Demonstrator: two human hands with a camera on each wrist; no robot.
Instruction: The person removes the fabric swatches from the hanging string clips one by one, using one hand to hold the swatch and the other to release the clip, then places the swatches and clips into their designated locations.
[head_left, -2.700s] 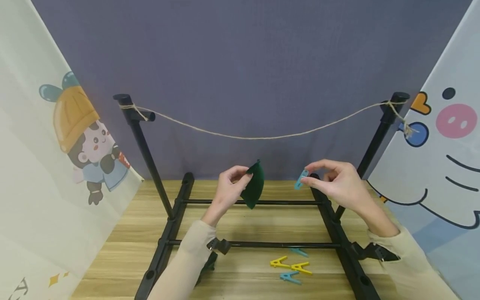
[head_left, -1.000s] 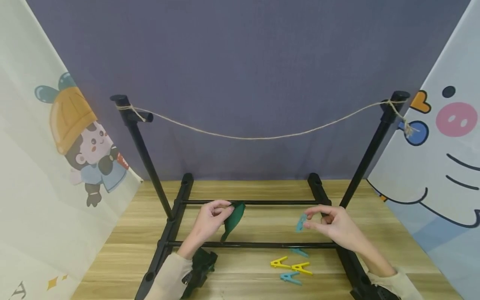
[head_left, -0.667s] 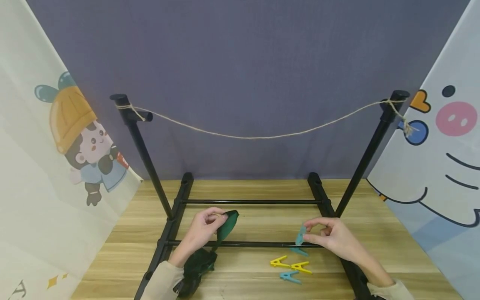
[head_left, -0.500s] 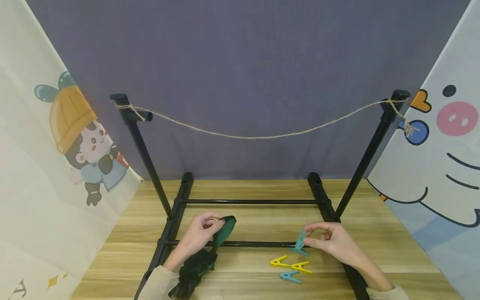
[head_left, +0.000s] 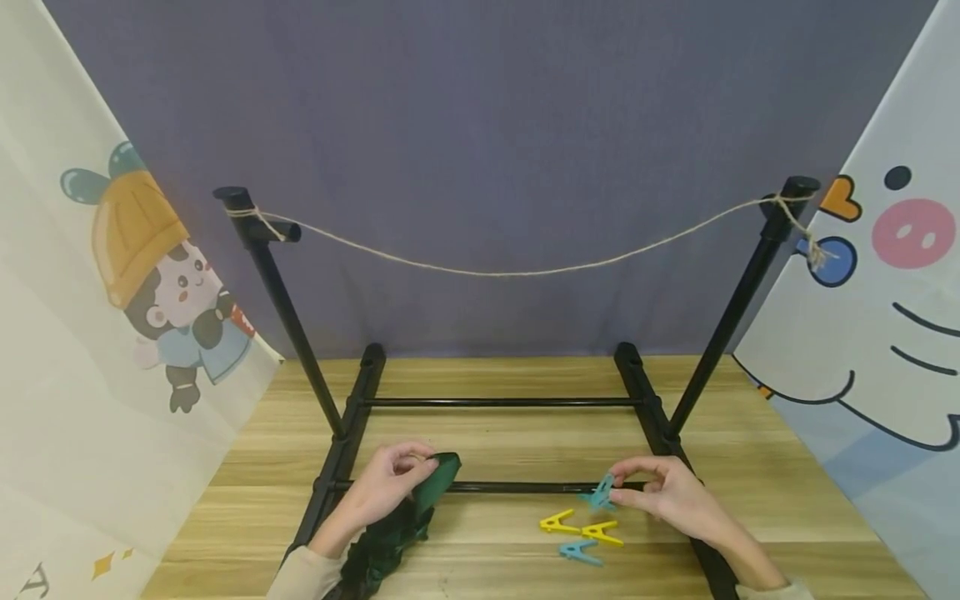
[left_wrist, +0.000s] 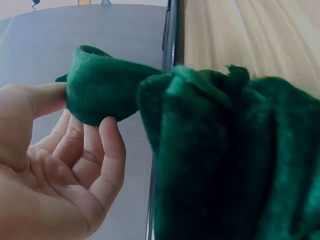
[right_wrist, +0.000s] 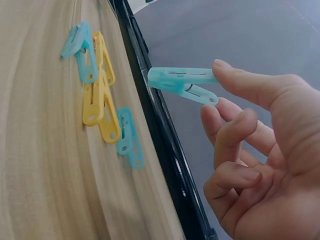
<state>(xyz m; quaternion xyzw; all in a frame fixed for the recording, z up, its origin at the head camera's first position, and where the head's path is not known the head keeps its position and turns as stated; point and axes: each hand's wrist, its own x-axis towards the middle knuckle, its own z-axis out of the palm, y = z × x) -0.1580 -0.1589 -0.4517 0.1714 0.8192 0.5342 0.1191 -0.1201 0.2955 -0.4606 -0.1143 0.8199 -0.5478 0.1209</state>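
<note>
My left hand [head_left: 384, 485] pinches one end of a dark green velvet cloth [head_left: 438, 483] between thumb and fingers. In the left wrist view that end curls over beside the thumb, and the rest of the velvet [left_wrist: 215, 160] bunches in thick folds on the right. Part of the cloth is hidden by my forearm in the head view. My right hand [head_left: 670, 493] pinches a light blue clothespin [right_wrist: 180, 79] by its handle ends, above the front crossbar. Two yellow clothespins [head_left: 602, 533] and a blue clothespin [head_left: 580, 552] lie below it; another blue one [right_wrist: 127, 137] lies nearby.
A black frame with two posts [head_left: 723, 333] stands on the wooden table [head_left: 510, 442]. Twine [head_left: 495, 273] sags between the post tops. Two crossbars [head_left: 510, 487] span the base. A grey-blue backdrop [head_left: 480, 125] and printed side panels [head_left: 885, 358] surround it.
Both hands have come down toward the table, still holding the cloth and the blue clothespin. The left hand has also shifted left, and the raised cloth end has dropped to the bunched folds.
</note>
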